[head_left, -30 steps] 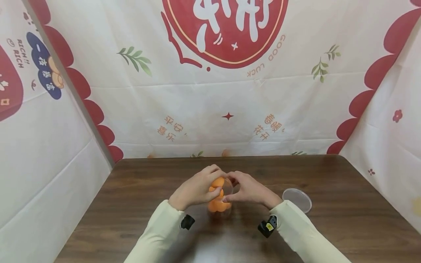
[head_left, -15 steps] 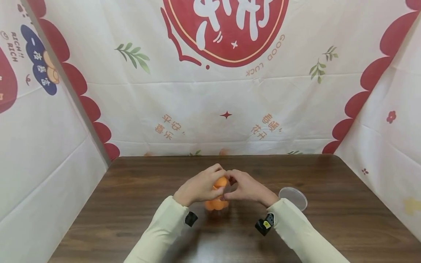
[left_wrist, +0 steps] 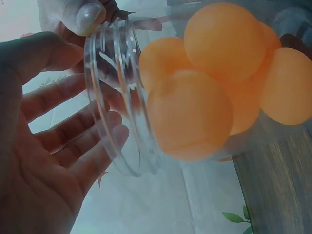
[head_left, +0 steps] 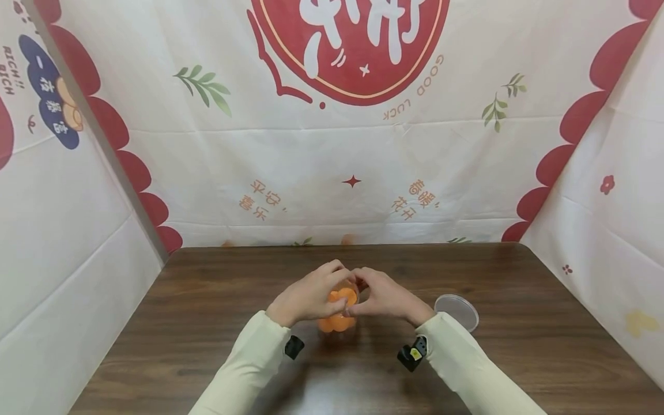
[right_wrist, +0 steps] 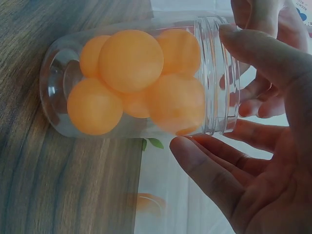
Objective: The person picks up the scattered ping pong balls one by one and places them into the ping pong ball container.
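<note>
A clear plastic jar (right_wrist: 212, 83) with a threaded neck stands on the table, holding several orange ping-pong balls (head_left: 337, 321). My left hand (head_left: 307, 295) is at the jar's mouth, its thumb at the near side of the rim and its fingers reaching round the far side. From the other side, my right hand (head_left: 385, 297) holds the same rim, its thumb on the neck and its fingers beyond. The two hands meet over the mouth. Through the clear wall in the left wrist view, the balls (left_wrist: 190, 114) lie heaped below the threads.
A round clear lid (head_left: 457, 313) lies on the brown wooden table (head_left: 223, 288) to the right, close to my right sleeve (head_left: 467, 357). White printed cloth (head_left: 311, 155) rises behind the table and along both sides.
An orange ball that showed high at the jar's mouth now sits lower among the others. Both hands stay at the rim, and the whole view has shifted slightly.
</note>
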`<state>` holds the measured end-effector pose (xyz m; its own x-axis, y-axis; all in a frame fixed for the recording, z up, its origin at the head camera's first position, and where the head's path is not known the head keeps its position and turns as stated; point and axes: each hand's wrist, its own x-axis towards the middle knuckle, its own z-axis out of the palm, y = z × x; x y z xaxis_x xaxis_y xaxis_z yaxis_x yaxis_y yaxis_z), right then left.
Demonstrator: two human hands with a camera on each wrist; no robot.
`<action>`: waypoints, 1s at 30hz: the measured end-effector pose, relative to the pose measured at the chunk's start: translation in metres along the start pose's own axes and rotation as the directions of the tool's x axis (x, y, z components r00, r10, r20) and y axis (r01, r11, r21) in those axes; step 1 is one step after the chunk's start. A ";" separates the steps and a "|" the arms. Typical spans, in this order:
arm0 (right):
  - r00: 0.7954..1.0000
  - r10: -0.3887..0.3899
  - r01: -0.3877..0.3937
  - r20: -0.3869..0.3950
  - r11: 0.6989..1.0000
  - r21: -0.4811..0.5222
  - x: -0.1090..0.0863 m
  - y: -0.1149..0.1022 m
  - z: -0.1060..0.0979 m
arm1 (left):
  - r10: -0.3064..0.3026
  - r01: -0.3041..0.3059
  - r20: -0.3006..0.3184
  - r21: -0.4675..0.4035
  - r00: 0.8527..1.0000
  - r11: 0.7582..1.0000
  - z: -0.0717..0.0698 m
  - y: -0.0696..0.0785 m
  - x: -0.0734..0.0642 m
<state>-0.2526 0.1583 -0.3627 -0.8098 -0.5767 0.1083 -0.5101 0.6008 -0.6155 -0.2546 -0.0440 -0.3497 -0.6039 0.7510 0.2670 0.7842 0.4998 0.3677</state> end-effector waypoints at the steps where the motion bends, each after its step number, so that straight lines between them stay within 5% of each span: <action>1: 1.000 0.005 -0.005 0.002 1.000 0.000 0.000 0.000 -0.001 | 0.001 -0.001 0.001 -0.006 1.000 1.000 0.000 0.000 0.000; 12: 1.000 0.014 -0.014 0.009 1.000 -0.001 -0.001 -0.003 -0.001 | -0.043 0.044 0.030 -0.022 0.999 0.999 -0.002 0.000 -0.002; 30: 1.000 0.027 -0.027 0.006 0.999 0.026 -0.003 -0.003 0.002 | -0.048 0.050 -0.041 0.043 0.998 0.998 -0.007 -0.007 -0.021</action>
<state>-0.2484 0.1571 -0.3632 -0.8217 -0.5632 0.0873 -0.4802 0.6017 -0.6382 -0.2487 -0.0663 -0.3522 -0.6463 0.7078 0.2853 0.7585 0.5549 0.3416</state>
